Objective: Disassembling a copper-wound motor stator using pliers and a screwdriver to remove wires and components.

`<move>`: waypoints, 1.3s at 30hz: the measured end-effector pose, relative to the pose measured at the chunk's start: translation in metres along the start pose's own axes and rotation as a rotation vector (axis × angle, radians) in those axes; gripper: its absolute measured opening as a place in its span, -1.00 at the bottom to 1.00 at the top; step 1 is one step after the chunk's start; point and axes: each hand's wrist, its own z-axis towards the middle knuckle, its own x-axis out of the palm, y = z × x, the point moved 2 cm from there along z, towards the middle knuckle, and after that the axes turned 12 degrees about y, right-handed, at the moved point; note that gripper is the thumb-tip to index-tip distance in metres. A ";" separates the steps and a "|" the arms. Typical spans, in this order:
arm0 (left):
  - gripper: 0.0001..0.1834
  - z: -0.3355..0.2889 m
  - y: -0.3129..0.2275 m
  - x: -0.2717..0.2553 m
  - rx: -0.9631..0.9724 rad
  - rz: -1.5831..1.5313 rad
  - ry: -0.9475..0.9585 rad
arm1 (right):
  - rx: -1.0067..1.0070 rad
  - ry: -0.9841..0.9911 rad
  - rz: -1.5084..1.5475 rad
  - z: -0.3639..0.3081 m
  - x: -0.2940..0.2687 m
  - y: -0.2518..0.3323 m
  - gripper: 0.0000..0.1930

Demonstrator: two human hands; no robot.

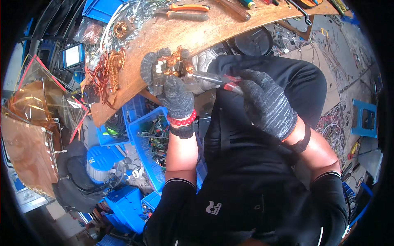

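My left hand [177,98], in a grey knit glove, is closed around a small metal motor core wound with copper wire [177,62], over the bench edge. Loose copper strands stick up from its top. My right hand [269,104], gloved the same way, grips the red handle of a screwdriver [210,77]. Its metal shaft points left, and the tip meets the right side of the copper windings. Exactly where the tip sits among the wires is hard to make out. A heap of pulled copper wire [111,71] lies on the bench left of my left hand.
Orange-handled pliers [188,11] and a wooden-handled tool [234,9] lie on the wooden bench [164,35]. Below it stands a blue crate [141,158] of small scrap. A blue stool [364,119] and tangled wires [330,131] are on the floor at right.
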 end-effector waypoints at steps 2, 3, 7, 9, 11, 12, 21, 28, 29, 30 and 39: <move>-0.19 -0.001 0.006 -0.002 0.103 0.184 0.021 | 0.005 -0.029 -0.001 -0.002 0.002 0.002 -0.49; -0.19 -0.001 0.010 -0.006 0.103 0.184 0.025 | -0.014 -0.045 -0.013 -0.003 0.002 0.003 -0.49; -0.15 -0.002 0.014 -0.005 0.284 0.620 0.097 | 0.011 -0.045 -0.007 -0.003 0.004 0.005 -0.50; -0.15 -0.002 0.012 -0.001 0.226 0.492 0.067 | 0.022 -0.023 -0.054 -0.002 0.000 0.006 -0.52; -0.14 -0.001 0.008 0.000 0.164 0.366 0.083 | 0.030 0.000 -0.102 -0.002 0.000 0.006 -0.54; -0.14 -0.003 0.007 -0.001 0.163 0.364 0.086 | 0.019 -0.010 -0.136 -0.002 0.000 0.006 -0.57; -0.17 -0.009 0.005 -0.001 0.475 0.827 0.182 | 0.037 0.017 -0.087 -0.002 0.000 0.014 -0.59; -0.16 -0.030 0.013 -0.010 0.301 0.643 0.335 | 0.079 -0.238 0.228 -0.004 0.011 0.008 -0.46; -0.17 -0.035 0.016 -0.010 0.243 0.572 0.348 | 0.085 -0.238 0.229 -0.004 0.011 0.009 -0.46; -0.18 -0.040 0.020 -0.010 0.186 0.501 0.360 | 0.116 -0.135 0.190 -0.003 0.011 0.009 -0.45; -0.63 -0.022 -0.008 0.016 0.457 0.719 0.443 | 0.214 0.205 0.023 -0.015 0.018 -0.008 -0.64</move>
